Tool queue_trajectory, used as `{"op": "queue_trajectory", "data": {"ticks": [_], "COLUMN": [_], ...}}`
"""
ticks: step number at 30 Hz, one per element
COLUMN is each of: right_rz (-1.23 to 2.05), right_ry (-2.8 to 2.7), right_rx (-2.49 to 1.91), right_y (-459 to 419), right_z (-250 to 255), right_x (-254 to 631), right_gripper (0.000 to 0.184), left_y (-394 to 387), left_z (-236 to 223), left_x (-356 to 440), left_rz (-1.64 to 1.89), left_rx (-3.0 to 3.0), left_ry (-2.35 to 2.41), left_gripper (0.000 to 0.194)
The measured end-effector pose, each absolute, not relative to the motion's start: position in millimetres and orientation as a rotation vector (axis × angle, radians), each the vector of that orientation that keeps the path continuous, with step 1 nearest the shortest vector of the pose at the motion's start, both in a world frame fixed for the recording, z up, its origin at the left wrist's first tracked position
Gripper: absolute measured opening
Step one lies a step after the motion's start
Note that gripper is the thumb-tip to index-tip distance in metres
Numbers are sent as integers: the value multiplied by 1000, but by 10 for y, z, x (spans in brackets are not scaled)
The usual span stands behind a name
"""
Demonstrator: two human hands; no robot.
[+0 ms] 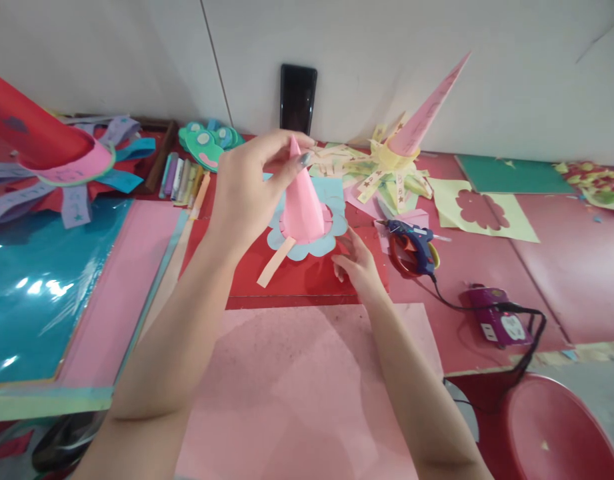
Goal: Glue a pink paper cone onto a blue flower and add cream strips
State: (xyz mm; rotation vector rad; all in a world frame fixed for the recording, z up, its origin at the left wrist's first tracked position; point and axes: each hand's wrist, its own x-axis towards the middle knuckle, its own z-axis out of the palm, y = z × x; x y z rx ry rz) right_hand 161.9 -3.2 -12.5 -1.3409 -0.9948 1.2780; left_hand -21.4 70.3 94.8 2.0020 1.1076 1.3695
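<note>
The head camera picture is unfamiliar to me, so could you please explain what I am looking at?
There is no machine here: you see a person's two bare hands, from a camera worn on the head that looks forward and down. The left hand pinches the pink paper cone near its tip. The cone stands point up in the middle of a light blue scalloped paper. The right hand is at that paper's right edge; whether it grips it is unclear. A pale orange strip lies in front. On the red work surface, farther right, are a blue glue gun and a purple box with a cable. A dark phone leans against the wall behind.
</note>
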Motion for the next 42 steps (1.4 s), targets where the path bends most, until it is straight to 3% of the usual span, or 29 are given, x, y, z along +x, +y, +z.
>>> {"op": "queue_trajectory", "data": {"ticks": [7,13,17,26,36,42], "right_rz": [1316,1357,1202,1062,1255,951], "right_ry": [-1318,-1129,-911,-460,-328,-355], "right_rx": [-1465,-1393,-1418,-1214,-909,-993], "right_y": [-54,-2,22,70,97,98], "right_z": [-161,-214,-190,-193,-113,-146], "right_x": [1619,1635,1669,1819,1837,1878], "right_gripper": [21,40,46,30,18,19], "left_y": [611,596,598,608,590,582], "left_z": [1034,1063,1060,1040,1045,1044], "left_x": [-196,-220,-221,-214,-217,-226], "left_rz": [1454,1435,1432,1307,1203,1135], "left_rx": [1984,1996,2008,2052,2125,2116], "left_ry": [1056,1094,1112,1220,1239,1287], "left_gripper": [11,11,13,12,16,14]}}
